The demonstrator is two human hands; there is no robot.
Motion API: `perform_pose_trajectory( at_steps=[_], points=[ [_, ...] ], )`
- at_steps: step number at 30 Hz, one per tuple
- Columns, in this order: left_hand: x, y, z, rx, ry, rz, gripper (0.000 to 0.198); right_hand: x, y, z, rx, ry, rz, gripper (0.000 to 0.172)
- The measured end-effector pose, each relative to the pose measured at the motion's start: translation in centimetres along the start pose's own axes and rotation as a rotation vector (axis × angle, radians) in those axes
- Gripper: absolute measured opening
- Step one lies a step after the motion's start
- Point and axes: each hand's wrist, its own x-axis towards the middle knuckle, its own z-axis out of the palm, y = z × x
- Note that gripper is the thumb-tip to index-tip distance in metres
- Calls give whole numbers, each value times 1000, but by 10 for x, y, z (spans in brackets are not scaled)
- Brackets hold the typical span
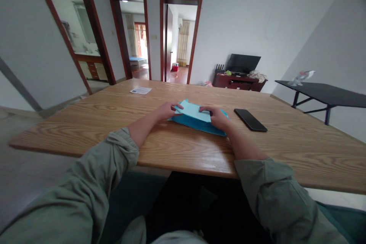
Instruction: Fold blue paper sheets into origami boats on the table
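A folded piece of blue paper (197, 122), lighter blue on its upper face and darker along its near side, lies on the wooden table in front of me. My left hand (169, 109) grips its left end, thumb and fingers closed on the edge. At the right end my right hand (216, 116) holds the paper too, its thumb lying on the top face and the other fingers mostly hidden behind the fold. The paper stands a little raised between both hands, with a small corner sticking up near the left hand.
To the right of the paper lies a black smartphone (250, 119). A printed white card or slip (140, 90) rests near the far left of the wooden table (85, 129). Beyond stand a black folding table (323, 92) and a cabinet (238, 82) with a television (243, 63).
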Motion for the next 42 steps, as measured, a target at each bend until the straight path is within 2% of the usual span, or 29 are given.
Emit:
perform_pose_trajectory(
  at_steps=[3, 5, 9, 13, 15, 18, 22, 25, 27, 30, 32, 35, 39, 42],
  points=[
    [-1, -5, -3, 229, -91, 29, 39, -3, 6, -2, -241, -172, 32, 57],
    [-2, -5, -4, 317, -104, 72, 35, -3, 7, -2, -362, -246, 57, 61],
    [-6, 3, -4, 275, -104, 130, 34, -2, 8, -1, -502, -298, 81, 54],
    [-12, 12, -3, 219, -146, 124, 39, -2, 7, -1, -477, -321, 70, 44],
    [-13, 14, -3, 239, -176, 99, 46, -2, 5, -1, -415, -315, 80, 36],
    [-13, 15, -2, 275, -184, 59, 41, -2, 5, -1, -295, -262, 152, 27],
    [-10, 13, 1, 244, -61, -7, 42, -2, 8, 1, -118, -144, 200, 36],
    [-10, 12, 5, 139, -35, -33, 51, -1, 10, 2, -88, -119, 258, 47],
    [-10, 13, 8, 109, -27, -33, 56, 0, 11, 4, -82, -101, 265, 49],
    [-11, 12, 10, 185, -3, -60, 66, 1, 11, 8, -84, -21, 199, 39],
    [-10, 10, 10, 288, 10, -77, 73, 1, 9, 12, -158, 56, 195, 46],
    [-9, 6, 12, 503, 53, -13, 75, 0, 6, 18, -325, 111, 199, 67],
    [-10, 15, 21, 761, 137, 125, 60, 1, 5, 24, -467, 84, 145, 84],
    [-14, 29, 32, 838, 55, 251, 41, 3, 7, 27, -550, 58, 152, 85]
  ],
)
